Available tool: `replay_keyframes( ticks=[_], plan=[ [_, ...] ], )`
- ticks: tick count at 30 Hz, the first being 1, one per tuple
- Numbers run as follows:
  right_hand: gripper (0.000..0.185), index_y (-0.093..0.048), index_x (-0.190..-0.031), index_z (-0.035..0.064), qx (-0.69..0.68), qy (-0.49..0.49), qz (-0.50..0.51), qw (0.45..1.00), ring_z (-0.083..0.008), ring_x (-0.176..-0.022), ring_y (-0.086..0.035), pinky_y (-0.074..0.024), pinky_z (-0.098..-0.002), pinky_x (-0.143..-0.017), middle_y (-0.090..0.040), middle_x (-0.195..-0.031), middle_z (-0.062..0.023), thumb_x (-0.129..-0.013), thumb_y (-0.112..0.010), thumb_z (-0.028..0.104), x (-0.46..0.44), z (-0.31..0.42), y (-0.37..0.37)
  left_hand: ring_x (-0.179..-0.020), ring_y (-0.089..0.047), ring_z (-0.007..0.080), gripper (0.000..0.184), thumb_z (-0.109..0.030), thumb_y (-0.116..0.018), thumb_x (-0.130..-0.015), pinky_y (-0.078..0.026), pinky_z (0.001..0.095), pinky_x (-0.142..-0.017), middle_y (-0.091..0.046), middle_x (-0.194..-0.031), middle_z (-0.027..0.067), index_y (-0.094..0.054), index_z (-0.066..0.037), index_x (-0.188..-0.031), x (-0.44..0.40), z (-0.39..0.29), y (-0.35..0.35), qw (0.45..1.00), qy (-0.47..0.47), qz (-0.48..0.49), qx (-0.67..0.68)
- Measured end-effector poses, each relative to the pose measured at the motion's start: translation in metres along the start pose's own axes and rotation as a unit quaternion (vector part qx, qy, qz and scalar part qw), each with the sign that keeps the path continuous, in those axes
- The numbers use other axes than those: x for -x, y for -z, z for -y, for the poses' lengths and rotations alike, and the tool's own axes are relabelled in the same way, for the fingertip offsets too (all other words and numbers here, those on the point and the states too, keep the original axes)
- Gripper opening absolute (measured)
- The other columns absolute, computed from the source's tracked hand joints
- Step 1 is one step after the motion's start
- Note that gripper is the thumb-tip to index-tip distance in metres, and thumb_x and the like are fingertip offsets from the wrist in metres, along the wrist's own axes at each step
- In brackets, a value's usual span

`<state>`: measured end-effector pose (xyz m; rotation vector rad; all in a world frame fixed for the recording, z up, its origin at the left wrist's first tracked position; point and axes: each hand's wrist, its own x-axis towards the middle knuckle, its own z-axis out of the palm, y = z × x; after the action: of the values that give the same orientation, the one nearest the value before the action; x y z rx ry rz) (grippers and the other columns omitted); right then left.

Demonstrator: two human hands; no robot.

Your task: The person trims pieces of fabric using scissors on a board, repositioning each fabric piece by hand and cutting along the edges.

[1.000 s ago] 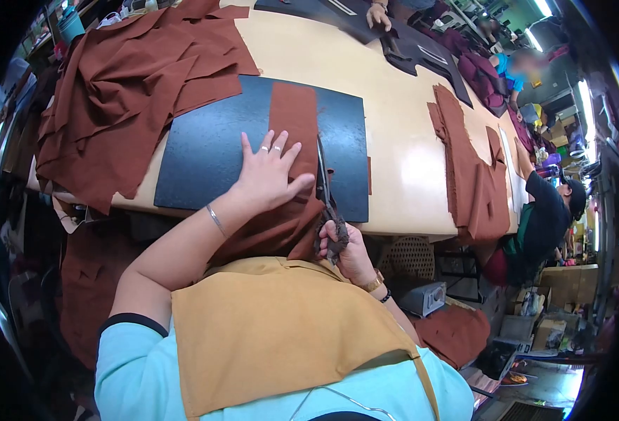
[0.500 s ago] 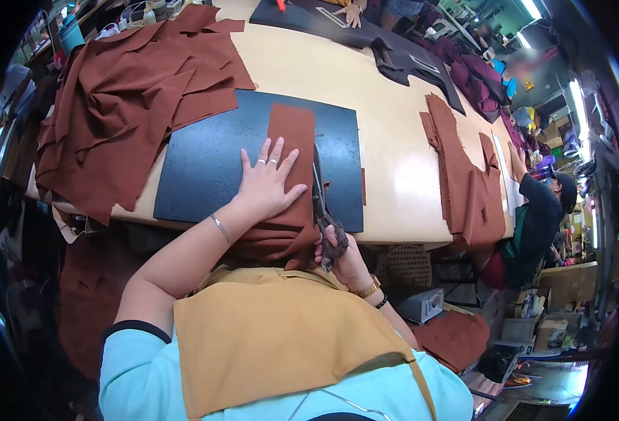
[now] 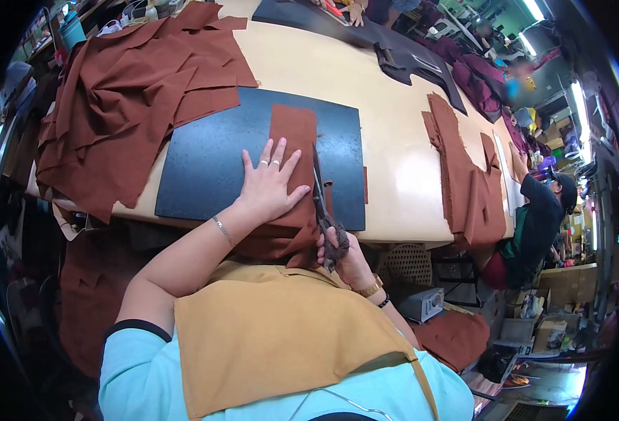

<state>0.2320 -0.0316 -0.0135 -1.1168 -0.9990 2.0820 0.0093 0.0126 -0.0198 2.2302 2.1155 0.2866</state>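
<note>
A strip of rust-brown fabric lies lengthwise on a dark board, its near end bunched against my apron. Flat on this strip rests my left hand, fingers spread, pressing it to the board. My right hand is wrapped round the cloth-covered handles of a pair of scissors. The blades point away from me along the strip's right edge. A narrow bit of the same fabric shows just right of the blades.
A large heap of rust-brown fabric covers the table's left side. More cut pieces lie at the right. Across the table, another person's hand rests at dark cloth. A co-worker in a cap sits at the right end.
Both my hands, the strip and the scissors stay in nearly the same place. The view has shifted very slightly. Across the table, the other person's red-handled tool has moved right, toward their hand.
</note>
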Motion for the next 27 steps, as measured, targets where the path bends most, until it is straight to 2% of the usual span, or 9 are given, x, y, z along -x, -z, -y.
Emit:
replay_keyframes(
  ticks=[14, 18, 22, 27],
  plan=[
    [0.030, -0.058, -0.091, 0.0049, 0.008, 0.031, -0.025, 0.999, -0.0093, -0.064, -0.058, -0.0492, -0.0233, -0.059, -0.059, -0.075, -0.0021, -0.094, -0.059, 0.035, 0.001, -0.004, -0.003, -0.144, -0.016, 0.0367, 0.075, -0.059, -0.045, -0.089, -0.016, 0.0720, -0.103, -0.018, -0.155, 0.0183, -0.030, -0.015, -0.148, 0.007, -0.003, 0.002, 1.000, 0.002, 0.002, 0.002],
    [0.032, -0.058, -0.092, 0.0046, -0.026, 0.014, -0.012, 0.999, -0.0109, -0.065, -0.059, -0.0496, -0.0247, -0.060, -0.060, -0.076, -0.0030, -0.096, -0.056, 0.036, 0.005, -0.001, 0.000, -0.143, -0.016, 0.0375, 0.075, -0.059, -0.046, -0.089, -0.016, 0.0723, -0.103, -0.018, -0.155, 0.0191, -0.031, -0.014, -0.147, 0.008, -0.002, 0.004, 1.000, -0.004, 0.004, 0.014],
    [0.033, -0.059, -0.092, 0.0045, 0.007, -0.012, -0.004, 1.000, -0.0123, -0.064, -0.060, -0.0504, -0.0255, -0.062, -0.061, -0.073, -0.0030, -0.096, -0.054, 0.037, 0.007, -0.002, 0.006, -0.143, -0.017, 0.0388, 0.076, -0.059, -0.046, -0.088, -0.016, 0.0728, -0.103, -0.019, -0.154, 0.0208, -0.032, -0.013, -0.147, 0.010, 0.000, 0.004, 0.999, -0.013, -0.008, 0.033],
    [0.029, -0.059, -0.090, 0.0052, 0.002, 0.005, -0.008, 1.000, -0.0105, -0.064, -0.060, -0.0505, -0.0241, -0.059, -0.060, -0.072, -0.0023, -0.096, -0.057, 0.034, 0.000, 0.001, 0.000, -0.143, -0.016, 0.0384, 0.076, -0.060, -0.046, -0.088, -0.014, 0.0729, -0.103, -0.018, -0.154, 0.0213, -0.032, -0.014, -0.147, 0.014, -0.002, 0.002, 0.999, -0.022, -0.013, 0.040]
  ],
)
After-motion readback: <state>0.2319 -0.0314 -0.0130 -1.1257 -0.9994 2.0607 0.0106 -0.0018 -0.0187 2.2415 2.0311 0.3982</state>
